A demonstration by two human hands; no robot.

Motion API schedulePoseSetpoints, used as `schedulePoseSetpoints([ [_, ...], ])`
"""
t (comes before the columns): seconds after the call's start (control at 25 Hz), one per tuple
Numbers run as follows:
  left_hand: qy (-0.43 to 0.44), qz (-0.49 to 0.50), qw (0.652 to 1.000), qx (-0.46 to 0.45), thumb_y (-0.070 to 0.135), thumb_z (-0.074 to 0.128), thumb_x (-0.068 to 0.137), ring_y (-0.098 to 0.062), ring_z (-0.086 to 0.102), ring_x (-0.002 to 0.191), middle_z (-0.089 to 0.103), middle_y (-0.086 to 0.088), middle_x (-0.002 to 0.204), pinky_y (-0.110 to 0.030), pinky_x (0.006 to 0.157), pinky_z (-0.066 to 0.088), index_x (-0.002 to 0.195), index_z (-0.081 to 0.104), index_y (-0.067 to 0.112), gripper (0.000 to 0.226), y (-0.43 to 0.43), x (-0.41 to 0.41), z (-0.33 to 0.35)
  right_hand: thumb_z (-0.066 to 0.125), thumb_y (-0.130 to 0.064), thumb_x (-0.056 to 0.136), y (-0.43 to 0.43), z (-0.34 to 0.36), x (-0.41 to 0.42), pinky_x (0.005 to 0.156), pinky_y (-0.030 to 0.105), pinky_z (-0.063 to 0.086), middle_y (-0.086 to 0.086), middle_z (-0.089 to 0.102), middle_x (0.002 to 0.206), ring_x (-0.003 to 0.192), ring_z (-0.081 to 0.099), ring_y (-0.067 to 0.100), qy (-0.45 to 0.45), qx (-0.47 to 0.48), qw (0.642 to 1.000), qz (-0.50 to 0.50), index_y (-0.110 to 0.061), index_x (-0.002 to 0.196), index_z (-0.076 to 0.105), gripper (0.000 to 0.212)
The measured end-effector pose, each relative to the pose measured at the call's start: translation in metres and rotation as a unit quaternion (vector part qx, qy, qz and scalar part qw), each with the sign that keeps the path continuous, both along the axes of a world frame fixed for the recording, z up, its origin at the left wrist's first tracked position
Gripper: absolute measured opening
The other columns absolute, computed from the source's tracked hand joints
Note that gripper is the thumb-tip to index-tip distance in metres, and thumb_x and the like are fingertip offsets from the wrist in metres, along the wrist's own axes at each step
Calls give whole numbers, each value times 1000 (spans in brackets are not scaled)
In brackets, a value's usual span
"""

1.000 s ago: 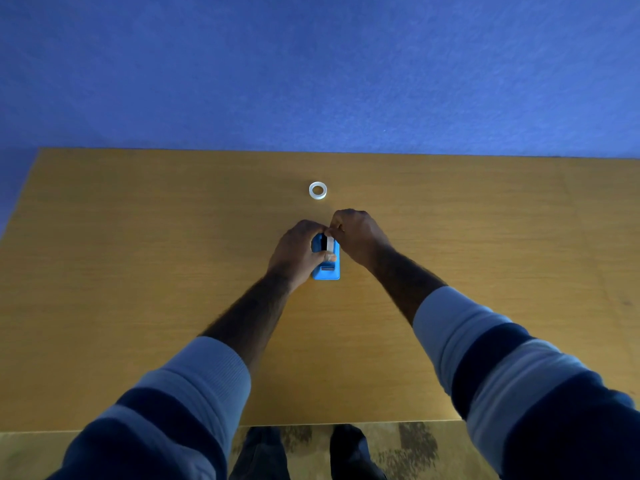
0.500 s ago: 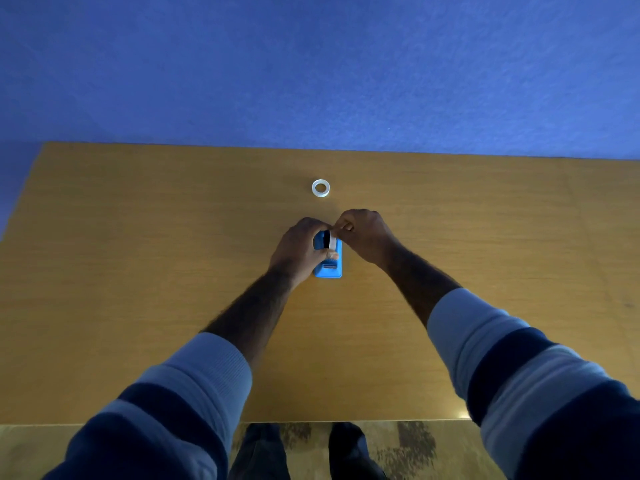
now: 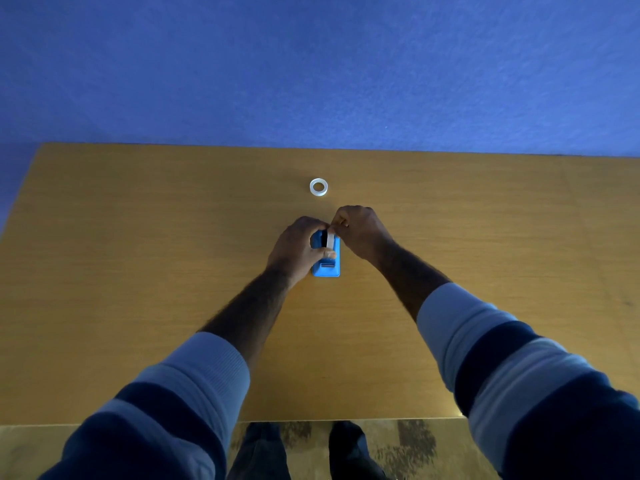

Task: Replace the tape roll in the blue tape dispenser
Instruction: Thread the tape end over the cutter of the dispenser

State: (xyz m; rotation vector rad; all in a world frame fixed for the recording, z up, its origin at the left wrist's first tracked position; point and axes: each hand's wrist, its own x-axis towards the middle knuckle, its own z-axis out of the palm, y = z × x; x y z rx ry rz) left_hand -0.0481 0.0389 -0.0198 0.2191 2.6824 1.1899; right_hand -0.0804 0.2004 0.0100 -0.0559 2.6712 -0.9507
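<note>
— What are you seeing nearest you, and has anything shifted?

— Your ribbed sleeves, banded pale and navy, are filling the 6 o'clock edge. Past them, your left hand is wrapping the blue tape dispenser, thumb lying across its top, fingers curled around its 9 o'clock side. That grip is staying as it was a second ago.

— And your other hand?

— Your right hand is pinching the tape roll at the dispenser's 12 o'clock end, fingertips pressed together on the pale band. It is sitting slightly further toward 3 o'clock than before; the roll is looking a little more tilted in its slot.

— Describe the pieces.

— The dispenser is a smooth, glossy plastic block, rectangular, resting on the table, a matte, fine-grained yellow wood. Further toward 12 o'clock, well apart from your hands, a small white ring is lying flat, unmoved. Beyond it, a rough-textured blue wall is rising.
</note>
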Motion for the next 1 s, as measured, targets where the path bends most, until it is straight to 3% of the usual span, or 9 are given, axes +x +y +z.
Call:
schedulePoseSetpoints([
  [0.12,-3,2,1000,2,22,86,75,-12,60,101,63,3,115,-27,84,48,113,67,19,42,0,0,0,63,-13,92,-1,-1,0,58,25,45,1,63,84,77,59,17,6,3,1000,3,-11,89,68,7],
  [0.44,3,11,1000,1,20,88,72,-11,61,100,65,3,114,-27,85,49,112,68,18,44,0,-1,-3,66,-16,89,6,2,-8,77,35,59,2,72,98,88,67,17,-19,34,999,37,-13,97,75,12],
  [0.56,2,7,1000,-4,21,88,73,-12,62,100,65,3,114,-30,86,52,113,68,18,45,0,-2,-3,67,-22,88,0,5,-9,75,40,62,-1,70,94,84,66,16,-5,112,990,80,-20,96,72,9],
  [0.68,-1,4,1000,-8,23,87,73,-13,62,100,65,4,114,-32,86,52,111,67,21,43,0,-2,-3,60,-19,93,-8,12,-12,74,42,62,5,69,93,80,66,20,10,196,972,130,-13,100,69,13],
  [1.0,1,9,1000,-6,20,87,75,-10,59,99,64,3,114,-25,83,46,112,67,17,43,0,-1,-1,65,-20,90,-13,17,-11,73,41,61,6,68,93,81,66,21,29,216,961,171,-10,101,66,15],
])
